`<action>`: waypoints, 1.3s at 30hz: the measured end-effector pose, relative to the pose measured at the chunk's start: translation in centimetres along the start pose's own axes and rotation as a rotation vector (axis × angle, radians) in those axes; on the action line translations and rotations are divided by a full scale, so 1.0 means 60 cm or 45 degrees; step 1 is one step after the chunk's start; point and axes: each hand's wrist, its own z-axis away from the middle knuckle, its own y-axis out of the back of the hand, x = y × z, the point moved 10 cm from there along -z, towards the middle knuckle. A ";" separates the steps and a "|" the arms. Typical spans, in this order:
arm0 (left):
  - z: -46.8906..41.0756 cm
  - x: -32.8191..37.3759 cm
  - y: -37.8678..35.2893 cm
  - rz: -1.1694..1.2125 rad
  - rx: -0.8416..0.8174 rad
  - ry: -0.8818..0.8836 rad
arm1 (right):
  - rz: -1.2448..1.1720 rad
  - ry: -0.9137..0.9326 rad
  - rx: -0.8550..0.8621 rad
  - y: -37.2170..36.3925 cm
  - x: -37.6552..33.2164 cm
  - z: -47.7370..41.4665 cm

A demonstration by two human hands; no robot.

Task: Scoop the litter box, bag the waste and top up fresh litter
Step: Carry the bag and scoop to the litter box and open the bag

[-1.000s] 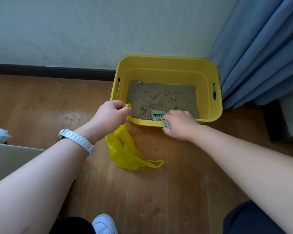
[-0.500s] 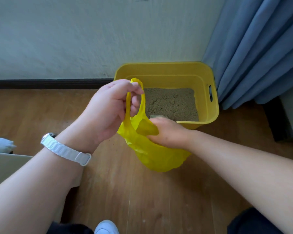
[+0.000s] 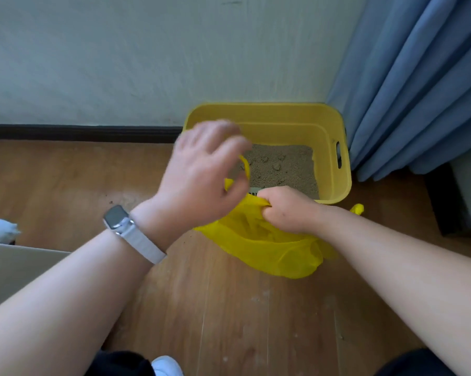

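the right hand point(image 3: 288, 210) is balled into a fist, knuckles up, with the bunched rim of the yellow bag point(image 3: 269, 251) clamped inside its fingers. the left hand point(image 3: 201, 177) is higher and to the left, motion-blurred, its back toward the camera and its fingers curled down. a thin handle loop point(image 3: 245, 168) of the bag comes out by its fingertips and thumb, so it seems to pinch that loop, though the blur hides the exact grip. a watch point(image 3: 117, 217) on a pale strap sits on the left wrist.

the bag sags below and between both hands, its bottom seemingly down on the wood floor point(image 3: 228, 321). its other handle point(image 3: 357, 208) pokes out beyond the right wrist. just above the right knuckles a sliver of a grey slotted scoop point(image 3: 254, 190) shows; what holds it cannot be told.

right behind the hands stands the yellow litter box point(image 3: 334, 123), against the wall point(image 3: 147, 63) and just beside the blue curtain point(image 3: 418, 90). the bag lies in front of its near side. brown-grey litter point(image 3: 283, 166) with a few clumps covers its bottom. a white shoe tip point(image 3: 166, 366) shows at the lower edge.
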 end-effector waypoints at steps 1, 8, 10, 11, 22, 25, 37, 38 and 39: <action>0.007 0.017 -0.036 -0.077 -0.172 -0.071 | 0.007 0.003 0.002 0.003 -0.003 0.002; 0.092 -0.006 -0.203 -0.061 -0.908 0.216 | -0.190 -0.008 0.174 0.046 -0.001 0.018; 0.077 0.002 -0.194 -0.035 -0.799 0.231 | -0.230 0.015 0.240 0.060 0.000 0.025; 0.072 -0.003 -0.191 -0.022 -0.777 0.286 | -0.243 0.030 0.269 0.066 0.000 0.030; 0.065 -0.067 -0.180 0.361 -0.758 0.738 | 0.425 -0.227 0.206 0.085 0.108 0.068; 0.060 -0.078 -0.172 0.163 -0.700 0.661 | 0.252 -0.332 0.364 0.117 0.140 0.079; 0.116 -0.122 -0.175 0.926 -0.185 1.638 | -1.560 -0.441 0.824 0.108 0.165 0.093; 0.119 -0.121 -0.179 1.026 -0.166 1.688 | -1.571 -0.398 0.815 0.109 0.161 0.094; 0.121 -0.119 -0.183 1.132 -0.157 1.734 | -1.503 -0.351 0.827 0.114 0.159 0.096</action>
